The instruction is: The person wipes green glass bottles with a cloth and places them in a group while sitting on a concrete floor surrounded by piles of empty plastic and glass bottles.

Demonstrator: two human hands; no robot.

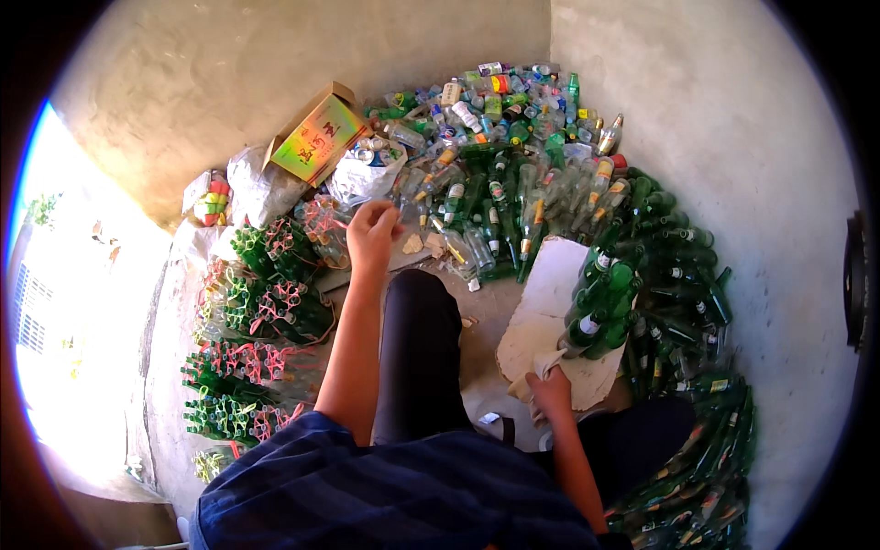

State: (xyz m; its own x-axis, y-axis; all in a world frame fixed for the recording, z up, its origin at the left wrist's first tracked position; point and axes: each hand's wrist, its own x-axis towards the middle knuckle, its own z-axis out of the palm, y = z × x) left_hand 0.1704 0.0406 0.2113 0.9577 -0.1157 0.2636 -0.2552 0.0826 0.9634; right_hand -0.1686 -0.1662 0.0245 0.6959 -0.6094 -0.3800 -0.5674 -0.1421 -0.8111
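Note:
My left hand point(371, 234) is raised ahead of my knee, its fingers curled together; what they hold, if anything, is hidden. Behind it stands a white plastic bag point(357, 181) with cans inside. My right hand point(550, 394) is closed round a crumpled beige cloth point(524, 387) at the near edge of a worn, whitish board point(524, 321). On that board, just beyond the cloth, a group of green glass bottles point(602, 307) stands close together.
Loose green bottles point(674, 289) are heaped along the right wall. Plastic bottles point(490, 96) pile up in the far corner, near a yellow and green carton point(321, 139). Bottles bundled with red and green ties point(261, 312) stand in rows on the left.

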